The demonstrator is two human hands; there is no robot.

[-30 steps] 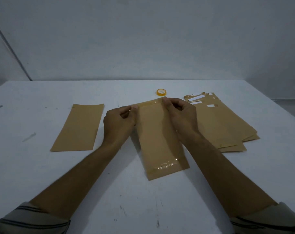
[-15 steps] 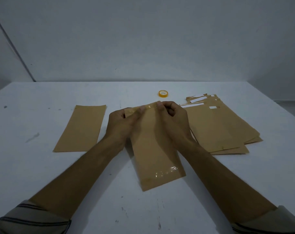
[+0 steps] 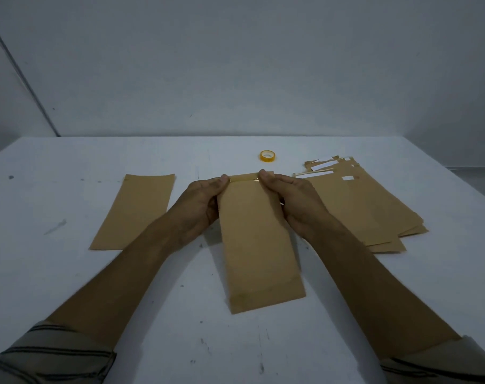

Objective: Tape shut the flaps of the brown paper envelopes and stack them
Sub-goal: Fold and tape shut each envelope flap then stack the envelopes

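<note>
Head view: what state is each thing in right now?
Middle envelope: held at its far end by both hands, tape strip across that end.
Left hand: grips its left edge.
Right hand: grips its right edge.
Left envelope: lying flat, alone.
Right pile: loosely fanned, untidy.
Tape roll: lying flat, untouched.

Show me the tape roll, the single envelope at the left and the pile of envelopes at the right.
tape roll [image 3: 267, 160], head view, front of its yellow rim.
single envelope [image 3: 136, 212], head view, middle of its face.
pile of envelopes [image 3: 374, 206], head view, bare face of the top envelope.
</note>
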